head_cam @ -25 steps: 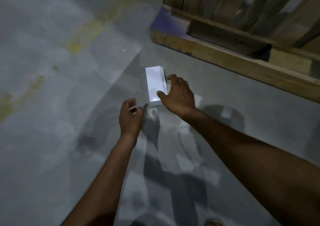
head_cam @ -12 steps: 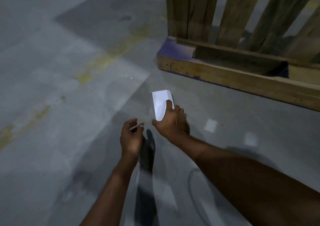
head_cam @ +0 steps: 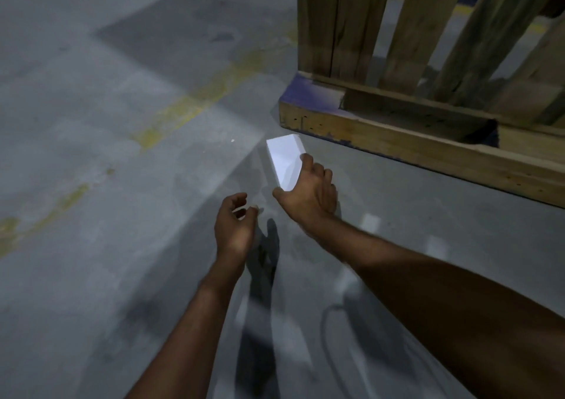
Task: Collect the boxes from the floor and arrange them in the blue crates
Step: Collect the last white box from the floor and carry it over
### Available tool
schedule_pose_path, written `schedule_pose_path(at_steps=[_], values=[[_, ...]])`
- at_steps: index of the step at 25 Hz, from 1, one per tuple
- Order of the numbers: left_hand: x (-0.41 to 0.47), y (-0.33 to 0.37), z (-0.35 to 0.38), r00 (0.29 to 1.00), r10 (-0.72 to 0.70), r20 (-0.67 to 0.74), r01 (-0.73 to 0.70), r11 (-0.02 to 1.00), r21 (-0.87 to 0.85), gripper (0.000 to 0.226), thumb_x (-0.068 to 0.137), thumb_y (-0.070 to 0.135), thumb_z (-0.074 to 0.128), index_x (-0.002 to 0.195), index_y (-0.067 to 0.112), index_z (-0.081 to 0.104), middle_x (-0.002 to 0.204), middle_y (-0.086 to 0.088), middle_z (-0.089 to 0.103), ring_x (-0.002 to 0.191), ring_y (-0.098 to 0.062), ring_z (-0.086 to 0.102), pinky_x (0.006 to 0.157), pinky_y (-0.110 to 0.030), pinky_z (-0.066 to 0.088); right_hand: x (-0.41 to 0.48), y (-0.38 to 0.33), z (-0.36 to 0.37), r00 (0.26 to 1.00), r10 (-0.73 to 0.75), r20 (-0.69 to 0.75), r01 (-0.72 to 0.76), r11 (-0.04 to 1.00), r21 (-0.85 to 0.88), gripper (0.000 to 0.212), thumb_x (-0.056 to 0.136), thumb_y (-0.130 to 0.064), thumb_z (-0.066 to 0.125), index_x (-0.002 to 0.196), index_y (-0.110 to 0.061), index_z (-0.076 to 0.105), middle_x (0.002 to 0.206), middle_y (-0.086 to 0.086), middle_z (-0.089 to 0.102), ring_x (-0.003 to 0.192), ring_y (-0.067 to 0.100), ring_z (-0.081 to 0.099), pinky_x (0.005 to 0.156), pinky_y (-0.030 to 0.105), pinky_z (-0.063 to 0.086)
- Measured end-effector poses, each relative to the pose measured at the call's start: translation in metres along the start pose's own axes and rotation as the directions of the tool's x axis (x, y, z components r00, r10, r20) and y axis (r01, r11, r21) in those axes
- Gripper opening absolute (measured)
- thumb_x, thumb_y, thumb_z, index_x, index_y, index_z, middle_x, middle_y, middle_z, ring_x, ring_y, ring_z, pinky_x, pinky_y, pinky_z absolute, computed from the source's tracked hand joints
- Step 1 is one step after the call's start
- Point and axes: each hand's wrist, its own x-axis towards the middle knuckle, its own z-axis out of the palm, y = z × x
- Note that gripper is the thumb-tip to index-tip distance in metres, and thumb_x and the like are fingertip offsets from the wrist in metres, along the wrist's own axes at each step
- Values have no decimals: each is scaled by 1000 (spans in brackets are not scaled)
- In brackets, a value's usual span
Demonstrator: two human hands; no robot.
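1. Gripping the near end of the white oblong box (head_cam: pixel 282 160), thumb opposite fingers, the right hand (head_cam: pixel 308 197) should, I judge, tighten before carrying it over the grey concrete floor (head_cam: pixel 122 245).
2. Its long axis runs away from that hand, with the far end towards the wooden pallet (head_cam: pixel 397 141).
3. The left hand (head_cam: pixel 234 230) curls alongside; whether it pinches anything, I cannot tell.

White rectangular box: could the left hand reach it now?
Probably yes: the left hand hovers close beside the white rectangular box, nothing between them, and the right hand grips only its near end.
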Motion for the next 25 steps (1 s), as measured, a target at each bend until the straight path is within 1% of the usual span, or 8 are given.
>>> schedule_pose_path(at_steps=[4,6,9,11,14,17,21,25], values=[[-15,31,-12,999,-25,-24,24,999,-37,33,96,13,67,128,20,62,126,4,63,109,-12,61,95,-30,52,-5,-16,-46,999,4,36,-5,999,41,95,71,-59,79,145,-23,32,140,8,51,123,29,48,96,45,51],[-32,58,-28,995,-88,-57,83,994,-73,32,94,11,67,126,17,63,124,2,64,104,-11,61,93,-27,50,-16,-33,-81,995,16,95,-18,999,30,91,70,-58,77,142,-24,34,138,9,52,123,32,48,96,46,50],[-65,109,-54,989,-133,-63,126,987,-99,31,94,8,67,122,18,64,122,1,65,105,-15,64,94,-27,51,-34,-63,-143,992,18,128,-23,999,41,85,71,-54,74,140,-21,38,134,10,55,122,34,49,95,46,50],[-84,154,-79,988,-146,-54,140,985,-98,29,94,8,68,121,19,64,120,2,66,107,-15,64,94,-27,51,-45,-88,-190,993,26,114,-36,996,81,83,71,-53,75,140,-21,40,132,7,57,121,33,50,92,44,51],[-106,226,-116,989,-133,-70,126,987,-98,29,94,10,68,122,18,65,118,4,66,105,-13,65,87,-20,49,-57,-127,-264,979,46,196,-69,991,113,84,72,-57,72,142,-29,35,138,2,54,127,30,47,97,45,50],[-130,308,-153,990,-113,-88,103,989,-104,29,93,11,68,121,19,66,116,5,67,102,-14,67,82,-17,48,-68,-169,-346,973,44,227,-83,983,165,84,74,-56,72,143,-28,33,138,4,53,127,31,46,98,45,50],[-173,425,-199,995,-65,-80,58,995,-87,28,93,10,68,119,19,66,117,3,68,102,-14,66,88,-21,51,-86,-224,-464,980,44,195,-90,968,235,83,76,-56,74,144,-27,36,141,2,51,129,29,46,98,42,47],[-223,527,-242,997,-17,-70,7,990,-141,27,93,13,69,118,21,66,118,3,68,105,-15,67,90,-23,52,-106,-270,-574,984,27,176,-78,954,290,83,75,-55,75,143,-28,35,141,1,50,126,27,48,99,43,49]])
